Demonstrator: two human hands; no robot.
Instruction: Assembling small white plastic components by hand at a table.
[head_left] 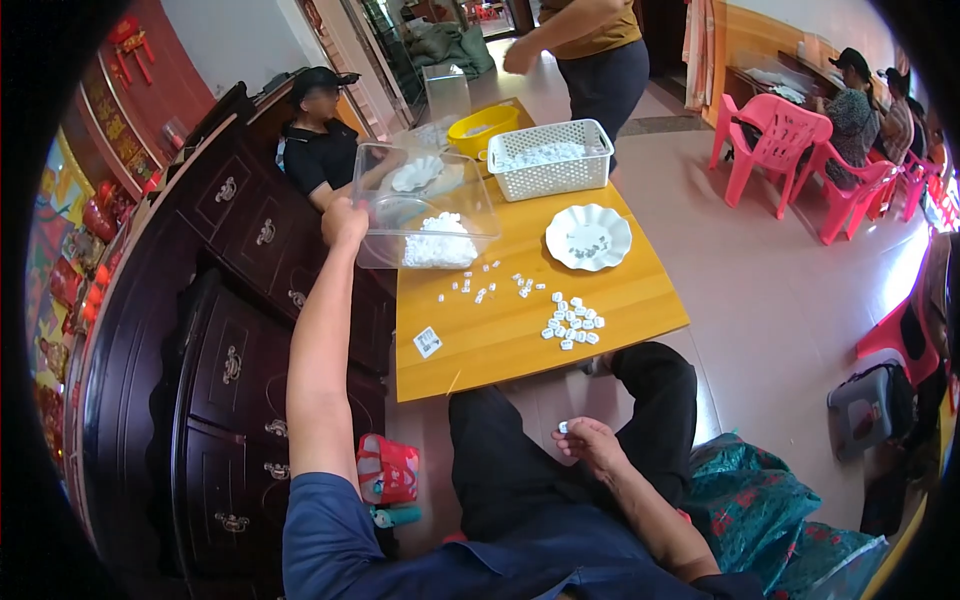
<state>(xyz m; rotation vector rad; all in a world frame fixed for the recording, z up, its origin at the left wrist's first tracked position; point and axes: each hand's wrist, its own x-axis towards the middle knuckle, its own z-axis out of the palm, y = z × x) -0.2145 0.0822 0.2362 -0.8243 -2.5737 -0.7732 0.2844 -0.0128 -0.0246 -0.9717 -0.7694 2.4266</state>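
My left hand [345,222] is stretched out to the far left of the table, its fingers closed on the near left corner of a clear plastic box [385,248]. White small pieces [440,245] are heaped at the box's near right side. Over my lap, my right hand [595,445] pinches one small white piece [564,427] between thumb and fingertips. A cluster of small white pieces with dark marks [572,322] lies near the table's right front corner. More loose pieces [480,295] are scattered between it and the box.
On the wooden table [480,355] stand a white scalloped plate [588,222] with small bits, a white perforated basket [550,180] and a yellow basin [483,128]. One person [320,150] sits at the left; another [600,50] stands behind. Dark drawers [230,370] flank my left arm.
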